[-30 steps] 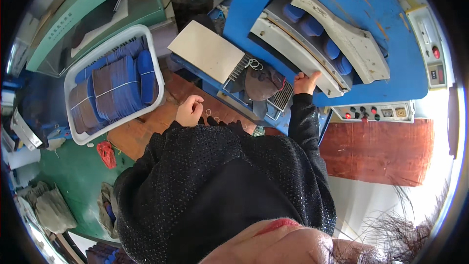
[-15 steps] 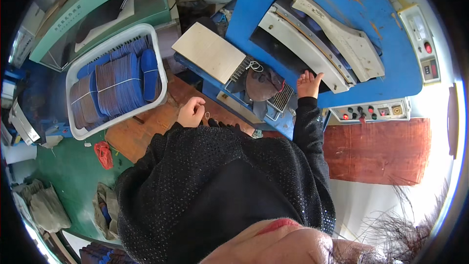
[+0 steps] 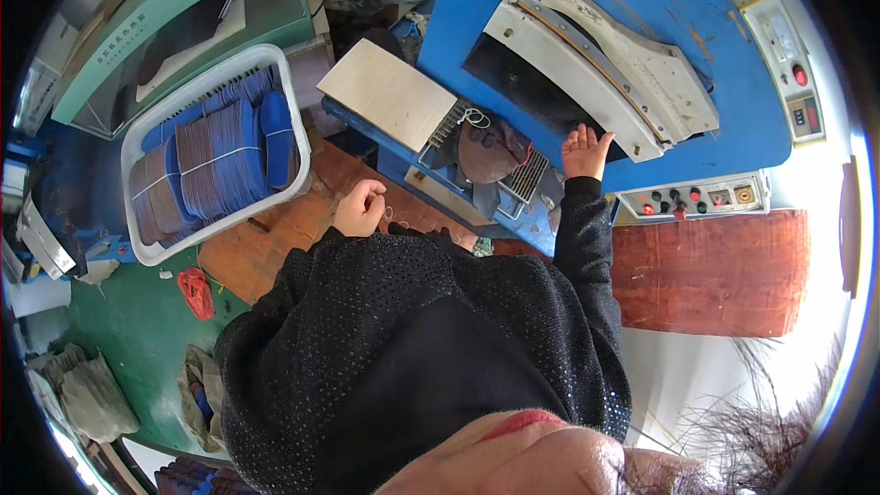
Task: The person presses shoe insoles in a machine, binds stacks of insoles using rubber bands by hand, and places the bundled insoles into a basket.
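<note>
My right hand (image 3: 584,152) is open, fingers spread, at the lower edge of the pale curved front bar (image 3: 573,73) of a blue machine (image 3: 467,14). Nothing shows in this hand. Behind the front bar stands a second pale shaped block (image 3: 642,60), with a narrow dark gap between them. My left hand (image 3: 360,209) is loosely curled closed in front of my body, above a brown wooden bench (image 3: 247,252), and I see nothing in it. Small pale loops (image 3: 389,213) lie beside it. Between my hands, dark brown cut pieces (image 3: 486,154) rest on a wire rack (image 3: 527,185).
A white basket (image 3: 302,147) at left holds bundled blue and brown insole-shaped pieces (image 3: 220,160). A pale board (image 3: 390,92) lies on the blue stand before me. A green machine (image 3: 174,9) stands far left. Control panels with buttons (image 3: 697,197) and lamps (image 3: 799,76) flank the blue machine at right.
The gap between the machine's front bar and the block behind it has narrowed. My right hand has shifted slightly right and up, still open. My left hand stays nearly in place.
</note>
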Tool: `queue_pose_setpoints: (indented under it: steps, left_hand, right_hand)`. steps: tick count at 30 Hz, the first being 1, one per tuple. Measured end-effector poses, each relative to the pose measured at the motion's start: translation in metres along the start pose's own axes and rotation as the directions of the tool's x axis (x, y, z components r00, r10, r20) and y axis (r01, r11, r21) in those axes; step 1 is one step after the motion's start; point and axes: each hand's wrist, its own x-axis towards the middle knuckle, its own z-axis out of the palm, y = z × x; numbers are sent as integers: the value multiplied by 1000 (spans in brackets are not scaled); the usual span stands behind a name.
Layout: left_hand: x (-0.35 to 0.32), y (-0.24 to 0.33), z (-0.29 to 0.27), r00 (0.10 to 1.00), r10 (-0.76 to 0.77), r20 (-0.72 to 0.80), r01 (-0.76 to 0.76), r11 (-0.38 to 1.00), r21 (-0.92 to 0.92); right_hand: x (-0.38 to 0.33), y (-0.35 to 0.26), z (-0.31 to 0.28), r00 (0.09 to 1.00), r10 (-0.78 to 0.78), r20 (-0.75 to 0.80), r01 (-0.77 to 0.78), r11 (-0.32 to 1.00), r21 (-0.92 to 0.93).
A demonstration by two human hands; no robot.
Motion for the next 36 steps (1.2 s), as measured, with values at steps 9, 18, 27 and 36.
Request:
queue_pose_setpoints:
  steps: [9, 18, 27, 36]
  left_hand:
    - [-6, -14, -5, 995, 67, -77, -63, 997, 51]
    - [-13, -16, -9, 995, 39, -92, -34, 998, 60]
    - [-18, -13, -12, 994, 51, -101, -44, 997, 69]
    - [-27, -9, -18, 996, 9, -86, -4, 998, 62]
  right_hand:
    - [10, 11, 11, 1000, 20, 7, -21, 998, 64]
    - [15, 20, 13, 999, 45, 15, -46, 994, 95]
    - [17, 26, 10, 998, 59, 15, -60, 993, 106]
    - [20, 26, 10, 998, 63, -16, -60, 987, 148]
